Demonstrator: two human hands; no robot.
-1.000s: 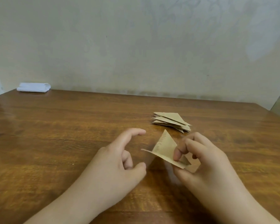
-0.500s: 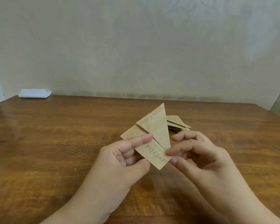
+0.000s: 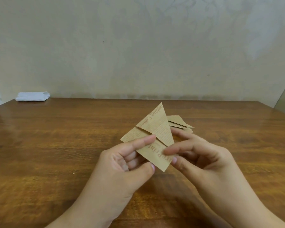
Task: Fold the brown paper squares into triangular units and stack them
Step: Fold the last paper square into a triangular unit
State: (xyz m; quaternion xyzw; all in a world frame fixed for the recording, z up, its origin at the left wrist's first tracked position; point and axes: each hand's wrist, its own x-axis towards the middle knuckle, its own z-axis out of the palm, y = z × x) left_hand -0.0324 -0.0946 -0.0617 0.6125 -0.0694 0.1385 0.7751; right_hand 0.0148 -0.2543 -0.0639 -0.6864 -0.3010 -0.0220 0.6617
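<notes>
Partly folded paper square (image 3: 152,137), a second ago gripped by the right hand (image 3: 199,158) alone, now raised above the worktop (image 3: 56,145) and pinched by both hands, left hand (image 3: 127,163) included, before the stack (image 3: 181,124): folding resumes.

Person, head view: two bare forearms and hands entering from the lower edge. Left hand (image 3: 122,163): no ring, watch or bracelet visible; thumbnail short and unpainted, with a pale pinkish sheen. Right hand (image 3: 202,160): likewise without jewellery; thumbnail short, rounded, unpainted. Both forearms uncovered to the frame edge, with no sleeve or cuff in view. Wrists plain, unmarked.
</notes>
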